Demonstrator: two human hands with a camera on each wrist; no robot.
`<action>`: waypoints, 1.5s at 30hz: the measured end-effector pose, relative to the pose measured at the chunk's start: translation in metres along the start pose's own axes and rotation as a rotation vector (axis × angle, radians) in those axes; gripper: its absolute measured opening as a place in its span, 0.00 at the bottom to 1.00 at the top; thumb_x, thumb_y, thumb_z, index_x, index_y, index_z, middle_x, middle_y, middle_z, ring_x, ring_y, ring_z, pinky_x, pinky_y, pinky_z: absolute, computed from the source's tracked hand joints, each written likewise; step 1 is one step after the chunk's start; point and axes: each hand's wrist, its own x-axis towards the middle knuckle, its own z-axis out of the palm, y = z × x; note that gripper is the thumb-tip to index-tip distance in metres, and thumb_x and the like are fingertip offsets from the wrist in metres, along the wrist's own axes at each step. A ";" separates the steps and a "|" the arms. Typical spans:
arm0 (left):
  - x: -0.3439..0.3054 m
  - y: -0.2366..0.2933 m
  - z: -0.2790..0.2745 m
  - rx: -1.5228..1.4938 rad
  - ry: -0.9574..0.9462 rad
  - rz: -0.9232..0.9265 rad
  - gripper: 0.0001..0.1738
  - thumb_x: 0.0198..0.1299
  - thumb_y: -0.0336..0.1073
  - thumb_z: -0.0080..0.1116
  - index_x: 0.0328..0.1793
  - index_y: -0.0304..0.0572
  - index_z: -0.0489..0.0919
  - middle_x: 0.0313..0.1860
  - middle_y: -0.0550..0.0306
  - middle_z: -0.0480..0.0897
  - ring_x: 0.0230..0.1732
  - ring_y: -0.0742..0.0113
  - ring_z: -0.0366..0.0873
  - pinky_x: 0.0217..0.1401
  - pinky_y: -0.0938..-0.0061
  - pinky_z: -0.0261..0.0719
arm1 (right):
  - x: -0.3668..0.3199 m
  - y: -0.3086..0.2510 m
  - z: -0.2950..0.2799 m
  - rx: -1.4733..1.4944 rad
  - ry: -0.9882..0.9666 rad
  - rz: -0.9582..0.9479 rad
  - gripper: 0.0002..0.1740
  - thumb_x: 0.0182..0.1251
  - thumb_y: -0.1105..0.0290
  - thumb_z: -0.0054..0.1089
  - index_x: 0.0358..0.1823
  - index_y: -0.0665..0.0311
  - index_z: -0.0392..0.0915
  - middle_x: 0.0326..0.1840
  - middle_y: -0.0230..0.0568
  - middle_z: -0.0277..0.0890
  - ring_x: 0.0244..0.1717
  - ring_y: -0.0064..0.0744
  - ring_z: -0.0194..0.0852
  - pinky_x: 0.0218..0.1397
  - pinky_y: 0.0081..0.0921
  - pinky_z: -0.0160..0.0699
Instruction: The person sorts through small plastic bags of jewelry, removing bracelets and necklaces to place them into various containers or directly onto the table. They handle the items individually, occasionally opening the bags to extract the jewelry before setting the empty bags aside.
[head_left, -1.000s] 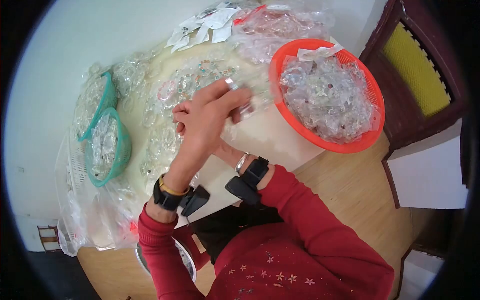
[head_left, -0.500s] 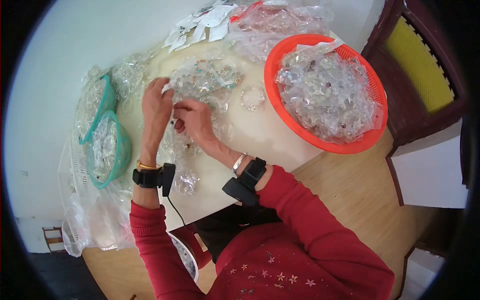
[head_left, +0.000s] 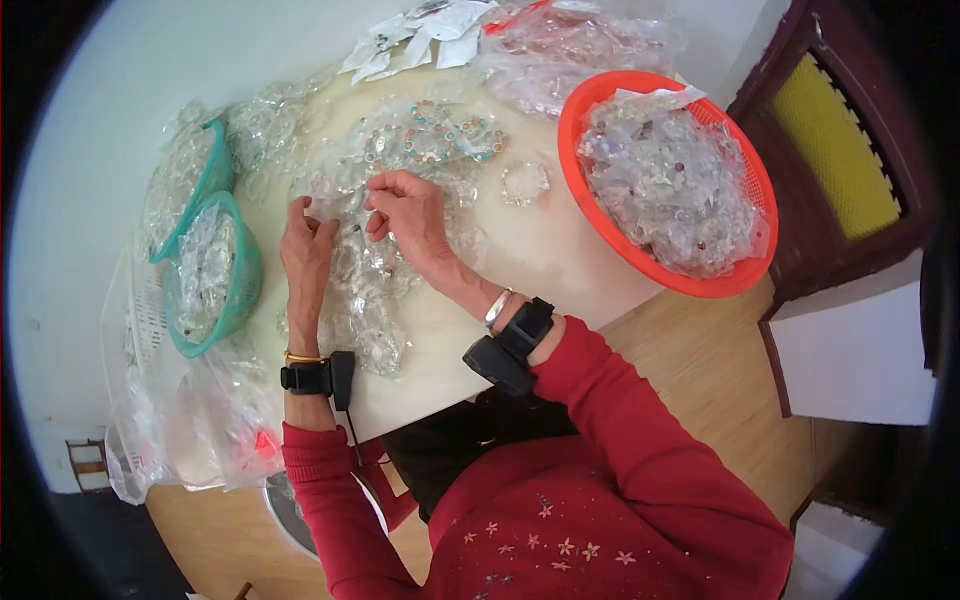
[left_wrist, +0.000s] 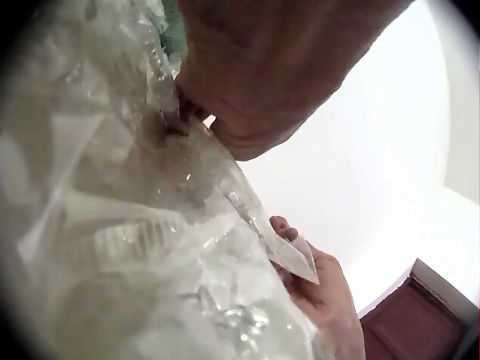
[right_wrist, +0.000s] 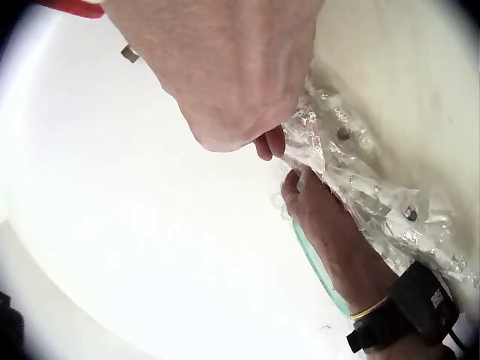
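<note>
In the head view my left hand (head_left: pixel 308 250) and right hand (head_left: pixel 415 220) face each other over a pile of clear plastic packets (head_left: pixel 370 320). A clear packet (left_wrist: pixel 244 206) stretches between them in the left wrist view; the left fingers pinch one end and the right fingers hold its pale corner. What lies inside this packet is blurred. Just beyond the hands are bagged bracelets with orange and turquoise beads (head_left: pixel 430 135). A single packet with a ring-shaped bracelet (head_left: pixel 525 183) lies to their right.
A red basket (head_left: pixel 768 215) full of packets stands at the table's right edge. Two green baskets (head_left: pixel 250 265) with packets sit at the left. White packets (head_left: pixel 440 35) and a large plastic bag (head_left: pixel 575 50) lie at the back. More plastic bags (head_left: pixel 210 430) hang over the front left.
My left hand has swung back from the right, where it reached across with a packet; a packet now lies beside the red basket. Both hands have come together over the pile on another packet.
</note>
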 end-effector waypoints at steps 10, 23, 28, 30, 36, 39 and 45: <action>0.025 -0.003 0.001 0.173 0.195 0.249 0.12 0.51 0.31 0.56 0.43 0.38 0.79 0.34 0.50 0.76 0.37 0.54 0.74 0.41 0.70 0.70 | 0.001 0.002 0.000 -0.029 -0.040 0.001 0.08 0.60 0.76 0.51 0.39 0.73 0.73 0.28 0.40 0.75 0.19 0.24 0.73 0.18 0.19 0.73; -0.028 0.049 -0.004 -0.741 0.022 0.021 0.05 0.58 0.31 0.55 0.34 0.36 0.78 0.27 0.63 0.78 0.23 0.80 0.66 0.28 0.84 0.61 | -0.003 -0.015 0.000 -0.033 -0.177 0.008 0.24 0.59 0.67 0.60 0.55 0.72 0.67 0.33 0.39 0.76 0.31 0.27 0.77 0.28 0.23 0.78; -0.032 0.017 -0.007 -0.947 0.072 -0.041 0.07 0.59 0.31 0.54 0.39 0.34 0.78 0.26 0.63 0.76 0.23 0.79 0.66 0.27 0.83 0.62 | 0.002 -0.005 0.005 -0.041 -0.087 0.001 0.27 0.57 0.68 0.62 0.57 0.72 0.66 0.33 0.38 0.75 0.27 0.25 0.74 0.26 0.21 0.76; -0.029 0.015 -0.005 -1.058 0.067 -0.064 0.08 0.61 0.31 0.53 0.41 0.34 0.77 0.25 0.64 0.75 0.22 0.78 0.67 0.26 0.83 0.63 | 0.003 -0.006 0.004 -0.115 -0.151 0.023 0.23 0.55 0.69 0.63 0.51 0.71 0.71 0.28 0.35 0.75 0.20 0.21 0.70 0.21 0.18 0.69; -0.032 0.013 -0.010 -1.191 0.041 -0.099 0.11 0.63 0.33 0.50 0.45 0.32 0.75 0.29 0.58 0.79 0.21 0.75 0.69 0.27 0.81 0.67 | -0.001 -0.009 0.003 -0.168 -0.151 0.057 0.06 0.55 0.72 0.63 0.29 0.66 0.77 0.20 0.31 0.74 0.15 0.16 0.65 0.16 0.16 0.62; -0.031 0.014 -0.009 -1.183 0.024 -0.093 0.12 0.64 0.34 0.50 0.46 0.32 0.75 0.31 0.55 0.80 0.22 0.74 0.70 0.28 0.80 0.68 | -0.003 -0.010 0.003 -0.181 -0.139 0.007 0.06 0.56 0.72 0.63 0.26 0.65 0.75 0.20 0.32 0.74 0.14 0.17 0.65 0.15 0.16 0.61; -0.034 0.022 -0.013 -1.177 0.149 0.035 0.10 0.59 0.29 0.52 0.45 0.33 0.76 0.34 0.55 0.81 0.26 0.74 0.74 0.32 0.80 0.72 | 0.002 -0.009 0.001 -0.081 -0.107 -0.001 0.08 0.58 0.72 0.62 0.35 0.68 0.75 0.31 0.39 0.76 0.23 0.23 0.72 0.24 0.19 0.72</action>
